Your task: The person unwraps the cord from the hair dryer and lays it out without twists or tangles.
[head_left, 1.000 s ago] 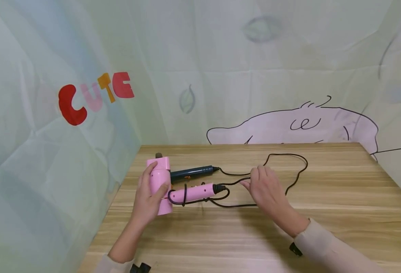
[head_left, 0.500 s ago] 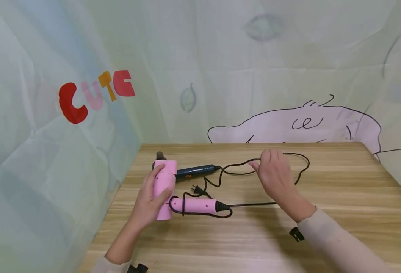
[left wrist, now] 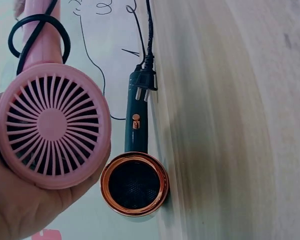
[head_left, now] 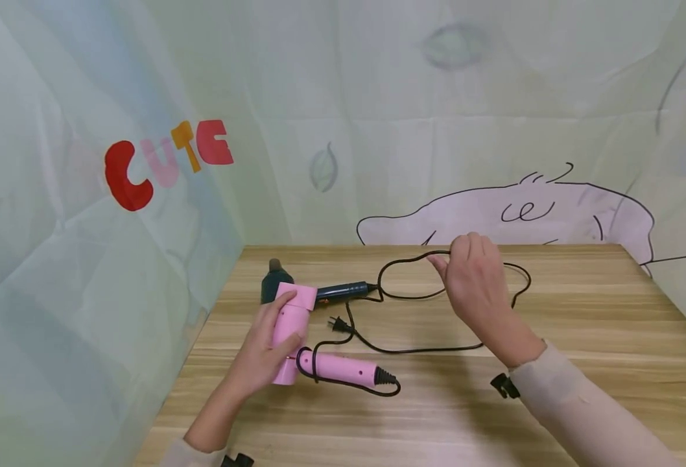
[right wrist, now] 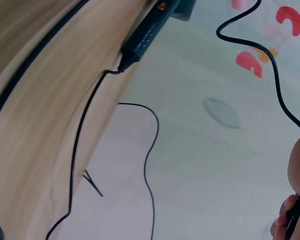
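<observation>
My left hand (head_left: 259,353) grips a pink hair dryer (head_left: 292,322) round its barrel, its handle pointing right. In the left wrist view the dryer's round slotted grille (left wrist: 52,125) faces the camera. A black cord (head_left: 401,261) loops round the pink handle and runs to my right hand (head_left: 476,279), which holds it raised with curled fingers. The right wrist view catches a black piece (right wrist: 293,220) between those fingers; its shape is mostly hidden. Behind the pink dryer lies a dark green hair dryer (head_left: 341,292), with a copper-coloured ring (left wrist: 162,187) in the left wrist view.
A two-pin plug (head_left: 340,325) hangs or lies between the two dryers; its cord (head_left: 419,351) runs right. Wood-grain tabletop (head_left: 588,337) spreads underneath. Printed fabric (head_left: 343,84) stands along the back and left edges, with "CUTE" lettering on the left.
My right hand has risen and moved back and slightly right, drawing the cord away from the pink handle. The pink dryer has shifted right and nearer, tilting, and a plug has come into view.
</observation>
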{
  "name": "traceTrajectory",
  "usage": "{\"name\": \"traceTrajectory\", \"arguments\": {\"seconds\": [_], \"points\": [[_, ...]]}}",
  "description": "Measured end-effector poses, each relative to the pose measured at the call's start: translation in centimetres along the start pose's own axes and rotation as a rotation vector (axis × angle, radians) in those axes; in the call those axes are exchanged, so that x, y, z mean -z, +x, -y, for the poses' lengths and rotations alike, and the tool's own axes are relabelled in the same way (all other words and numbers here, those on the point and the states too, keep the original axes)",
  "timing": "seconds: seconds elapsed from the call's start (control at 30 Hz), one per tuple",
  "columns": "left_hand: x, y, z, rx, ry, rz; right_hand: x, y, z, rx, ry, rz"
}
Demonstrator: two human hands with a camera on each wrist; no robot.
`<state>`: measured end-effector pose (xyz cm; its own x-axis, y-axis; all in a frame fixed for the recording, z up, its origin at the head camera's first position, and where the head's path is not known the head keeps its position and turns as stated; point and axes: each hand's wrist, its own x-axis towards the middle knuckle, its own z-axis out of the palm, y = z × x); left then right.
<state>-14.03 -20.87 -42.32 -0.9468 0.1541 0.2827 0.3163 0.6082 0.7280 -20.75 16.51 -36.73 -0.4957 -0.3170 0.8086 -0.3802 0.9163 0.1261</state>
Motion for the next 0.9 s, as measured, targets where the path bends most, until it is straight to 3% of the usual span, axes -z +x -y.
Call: {"name": "traceTrajectory", "arguments": {"seconds": [0.1,0.4,0.63,0.9], "points": [[-0.3,0.0,0.2,0.024,0.050,0.013,0.7,0.2,0.3,-0.011,0.029,-0.010],[-0.8,0.4,0.5,0.099,0.140,0.022,3.1,0.4,1.0,-0.071,0.140,-0.140],[-0.8,0.9,0.9,0.181,0.161,-0.023,4.3,0.4,1.5,-0.051,0.177,-0.184],[-0.8,1.5,0.8,0.209,0.172,-0.098,5.2,0.2,1.9,-0.012,0.228,-0.284]]}}
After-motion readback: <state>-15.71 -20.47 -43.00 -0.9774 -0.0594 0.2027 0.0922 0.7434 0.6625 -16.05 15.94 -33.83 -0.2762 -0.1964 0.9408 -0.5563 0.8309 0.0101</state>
